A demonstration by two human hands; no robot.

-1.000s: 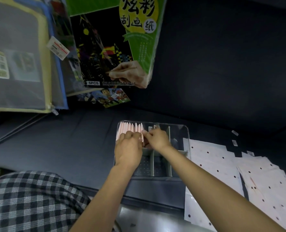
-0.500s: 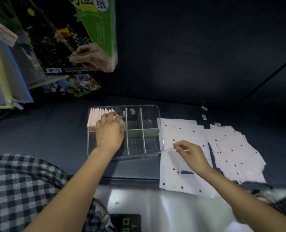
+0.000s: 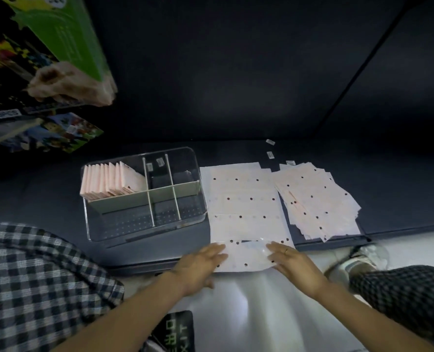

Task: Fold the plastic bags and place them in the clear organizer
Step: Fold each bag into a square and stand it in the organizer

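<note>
The clear organizer [image 3: 144,232] stands on the dark shelf, split by white dividers. Its back-left compartment holds a row of folded pink bags [image 3: 110,181] standing on edge. Right of it lies a column of flat pale bags with black dots [image 3: 246,199]. The nearest bag [image 3: 246,255] overhangs the shelf's front edge. My left hand [image 3: 200,265] lies flat on that bag's left end with fingers straight. Flat on its right end rests my right hand [image 3: 294,265].
A loose heap of more dotted bags [image 3: 317,199] lies further right. Small white labels [image 3: 270,148] dot the shelf behind. Colourful packages [image 3: 56,59] hang at upper left. A shoe [image 3: 365,255] stands on the pale floor below the shelf edge.
My left hand left the folded bags in the organizer and came down to the nearest flat bag. My right hand slid toward me onto the same bag. The view shifted right.
</note>
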